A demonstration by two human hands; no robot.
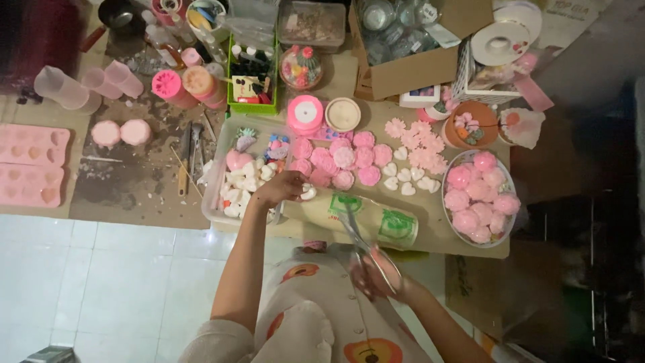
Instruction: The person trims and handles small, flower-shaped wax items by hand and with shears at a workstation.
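Note:
My left hand (279, 187) reaches over the right edge of a clear plastic tray (213, 205) that holds several white and pink moulded pieces. Its fingers curl over a small white piece (308, 193); whether they grip it is unclear. Close to my body, my right hand (376, 277) holds scissors (353, 232) whose blades point up toward a roll of clear wrap with green prints (379, 220). Pink rose-shaped pieces (344, 160) and white hearts (403, 180) lie on the low table just beyond both hands.
A glass bowl (449, 176) of pink round pieces stands at the right. Pink silicone moulds (30, 165) lie at the far left, with pink cups (111, 79) behind. A green basket (252, 102), pink ribbon spool (304, 113) and cardboard box (410, 70) line the back. White tiled floor (101, 282) lies lower left.

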